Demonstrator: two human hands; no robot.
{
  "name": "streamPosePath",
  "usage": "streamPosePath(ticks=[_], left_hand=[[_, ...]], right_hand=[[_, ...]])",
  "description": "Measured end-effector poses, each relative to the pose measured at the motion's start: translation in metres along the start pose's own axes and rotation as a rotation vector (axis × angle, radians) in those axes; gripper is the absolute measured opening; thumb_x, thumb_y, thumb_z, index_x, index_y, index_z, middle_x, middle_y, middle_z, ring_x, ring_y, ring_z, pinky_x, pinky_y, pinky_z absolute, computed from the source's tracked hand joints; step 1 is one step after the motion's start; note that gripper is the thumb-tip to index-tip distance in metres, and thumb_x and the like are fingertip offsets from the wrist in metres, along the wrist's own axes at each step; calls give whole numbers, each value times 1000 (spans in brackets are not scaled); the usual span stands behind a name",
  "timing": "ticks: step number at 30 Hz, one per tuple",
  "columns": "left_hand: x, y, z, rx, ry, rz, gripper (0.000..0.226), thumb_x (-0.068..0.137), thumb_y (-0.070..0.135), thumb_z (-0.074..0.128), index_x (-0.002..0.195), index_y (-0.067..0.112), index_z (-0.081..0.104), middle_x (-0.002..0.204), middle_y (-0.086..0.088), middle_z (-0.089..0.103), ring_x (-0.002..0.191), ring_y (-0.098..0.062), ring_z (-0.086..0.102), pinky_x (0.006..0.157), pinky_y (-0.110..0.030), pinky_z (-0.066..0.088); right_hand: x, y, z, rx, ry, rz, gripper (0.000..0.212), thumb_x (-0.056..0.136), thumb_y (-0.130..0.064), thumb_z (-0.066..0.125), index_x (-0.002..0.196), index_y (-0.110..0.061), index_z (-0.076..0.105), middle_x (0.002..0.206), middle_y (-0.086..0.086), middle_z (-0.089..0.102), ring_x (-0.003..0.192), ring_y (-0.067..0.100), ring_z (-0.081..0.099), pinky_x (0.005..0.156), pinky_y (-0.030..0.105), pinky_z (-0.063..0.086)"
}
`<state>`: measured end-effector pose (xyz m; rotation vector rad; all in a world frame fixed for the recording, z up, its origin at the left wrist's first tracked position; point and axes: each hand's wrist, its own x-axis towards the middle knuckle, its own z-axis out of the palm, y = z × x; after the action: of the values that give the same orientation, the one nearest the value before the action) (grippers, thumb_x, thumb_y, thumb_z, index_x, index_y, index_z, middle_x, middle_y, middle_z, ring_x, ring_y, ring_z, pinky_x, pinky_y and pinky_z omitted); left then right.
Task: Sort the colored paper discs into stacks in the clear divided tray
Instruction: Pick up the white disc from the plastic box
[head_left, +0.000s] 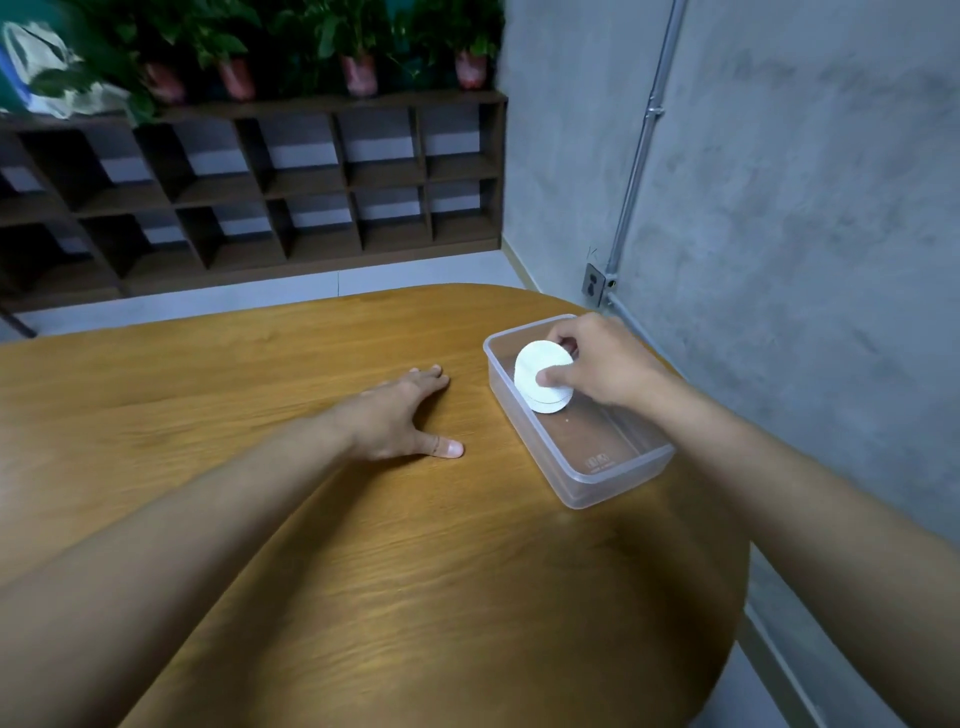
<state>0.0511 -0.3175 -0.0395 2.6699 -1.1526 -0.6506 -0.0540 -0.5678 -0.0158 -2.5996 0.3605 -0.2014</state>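
A clear plastic tray (587, 483) stands on the right side of the wooden table (363, 545). Over its far half, my right hand (608, 364) pinches a small stack of white paper discs (537, 371), thumb on the front face and fingers behind; the stack is tilted up on edge inside the tray. My left hand (405, 421) lies flat on the table to the left of the tray, fingers spread and holding nothing. I see no divider in the tray and no discs of other colours.
The table's rounded edge runs close behind and to the right of the tray. A grey wall with a conduit pipe and socket (597, 283) is on the right. A dark cubby shelf (291, 192) with potted plants stands across the floor.
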Motion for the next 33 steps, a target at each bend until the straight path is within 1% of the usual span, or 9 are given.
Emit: streamPosePath(ticks=[5,9,12,14,18,20,23,28,33], left_hand=[[-4,3,0,-1,4,5,108,86,65,69,168,27,9,176,9,2,162,-15,3,129,-41,11],[-10,0,0,60,11,34,102,92,70,60,168,25,9,176,6,4,162,-18,7,130,-40,14],[-19,-3,-2,2,116,69,85,96,68,55,164,26,28,171,2,26,157,-23,27,128,-41,24],[-30,-4,-10,-89,239,123,67,97,64,56,153,28,49,156,3,50,144,-21,46,121,-42,37],[-59,-3,-37,-620,390,218,30,94,37,76,121,25,75,111,11,78,108,-6,70,106,-33,54],[-78,-5,-49,-818,401,278,22,93,30,79,114,22,78,103,7,80,100,-6,73,97,-28,58],[-107,-19,-62,-841,443,312,13,96,22,76,103,11,78,91,-3,77,81,-9,67,73,-21,55],[-154,-74,-71,-760,508,237,14,93,22,79,92,8,76,78,-8,71,71,-12,61,62,-25,51],[-210,-141,-77,-691,552,144,18,85,29,87,84,14,77,79,-10,76,66,-10,61,59,-26,49]], right_hand=[[-15,-13,-13,7,95,-7,28,84,-23,80,110,-15,74,104,2,71,93,19,60,70,27,41],[-27,-25,-25,12,172,-7,16,85,-24,77,98,-19,71,95,3,69,98,25,58,72,29,40],[-38,-42,-34,12,220,-39,12,85,-26,75,95,-22,70,92,2,71,99,28,60,74,34,48],[-46,-58,-39,37,256,-78,11,85,-28,75,95,-24,71,90,-2,72,97,26,62,77,34,51],[-55,-107,-40,105,253,-170,14,84,-27,78,95,-21,72,87,-6,73,84,13,66,70,23,48],[-57,-133,-31,137,217,-220,14,83,-28,79,93,-23,71,83,-9,73,80,10,68,72,31,53],[-59,-169,-14,172,164,-278,18,84,-32,78,96,-24,67,82,-9,75,77,13,68,72,36,54],[-58,-223,16,220,164,-323,23,86,-25,78,106,-24,66,92,-15,71,82,0,65,71,12,48],[-58,-288,53,260,112,-402,10,89,-18,74,98,-23,71,83,-8,68,73,8,62,64,10,45]])
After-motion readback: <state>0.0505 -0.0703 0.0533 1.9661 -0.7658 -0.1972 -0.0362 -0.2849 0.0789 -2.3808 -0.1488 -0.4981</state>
